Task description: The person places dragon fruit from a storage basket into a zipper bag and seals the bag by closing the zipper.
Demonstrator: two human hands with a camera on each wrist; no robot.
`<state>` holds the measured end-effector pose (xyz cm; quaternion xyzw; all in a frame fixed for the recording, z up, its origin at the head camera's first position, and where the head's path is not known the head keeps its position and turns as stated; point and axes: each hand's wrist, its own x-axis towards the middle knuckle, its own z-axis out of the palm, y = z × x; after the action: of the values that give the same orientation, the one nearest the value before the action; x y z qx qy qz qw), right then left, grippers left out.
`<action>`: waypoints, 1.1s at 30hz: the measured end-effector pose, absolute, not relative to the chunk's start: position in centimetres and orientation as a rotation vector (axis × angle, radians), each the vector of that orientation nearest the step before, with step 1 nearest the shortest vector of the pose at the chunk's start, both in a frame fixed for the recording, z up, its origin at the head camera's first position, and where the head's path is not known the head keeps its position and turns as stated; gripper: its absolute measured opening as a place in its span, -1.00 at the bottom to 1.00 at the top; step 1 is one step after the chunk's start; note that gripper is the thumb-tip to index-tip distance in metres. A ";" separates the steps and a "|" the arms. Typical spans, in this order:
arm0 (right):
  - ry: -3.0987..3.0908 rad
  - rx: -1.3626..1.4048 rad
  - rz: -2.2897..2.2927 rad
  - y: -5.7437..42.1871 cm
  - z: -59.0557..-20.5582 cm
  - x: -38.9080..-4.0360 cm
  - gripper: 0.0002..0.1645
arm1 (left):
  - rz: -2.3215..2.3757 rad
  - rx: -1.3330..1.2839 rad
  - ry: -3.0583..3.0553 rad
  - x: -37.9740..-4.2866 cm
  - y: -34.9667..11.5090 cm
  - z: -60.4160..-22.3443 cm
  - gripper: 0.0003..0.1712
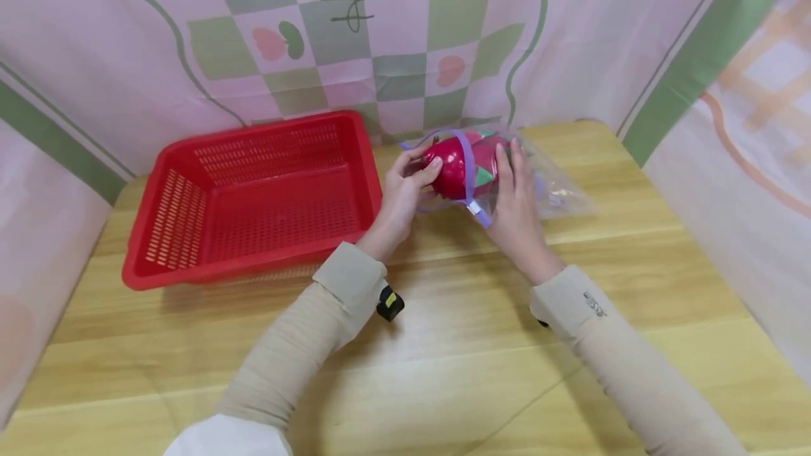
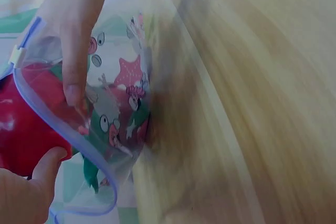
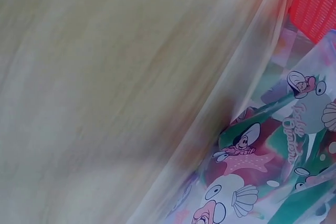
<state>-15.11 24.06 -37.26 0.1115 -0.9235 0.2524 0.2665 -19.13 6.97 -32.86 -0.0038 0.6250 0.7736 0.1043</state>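
Note:
A glossy red dragon fruit [image 1: 448,166], with green tips, lies partly inside a clear zip bag [image 1: 560,192]. Its bare end sticks out of the bag's mouth past the purple zip edge [image 1: 469,160]. My left hand [image 1: 405,185] holds that bare end, thumb on the near side. From the right, my right hand [image 1: 516,206] grips the bag around the covered part of the fruit. Beside it hangs the white zip slider [image 1: 474,207]. In the left wrist view the right thumb [image 2: 73,72] presses the printed film. Cartoon prints on the bag [image 3: 236,166] fill the right wrist view's lower right.
To the left stands a red plastic basket [image 1: 279,213] with perforated walls and nothing in it. Both rest on a wooden table [image 1: 456,357]. A checked curtain [image 1: 393,41] hangs along the back, with more cloth at both sides.

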 end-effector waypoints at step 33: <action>-2.369 0.493 0.668 25.0 -37.7 -15.1 0.18 | 2.357 0.019 1.714 -19.4 9.9 -34.6 -0.52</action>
<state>-15.12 25.02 -37.70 0.1867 -0.8971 0.2530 0.3105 -19.45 9.90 -34.62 0.0066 0.5843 0.8036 0.1134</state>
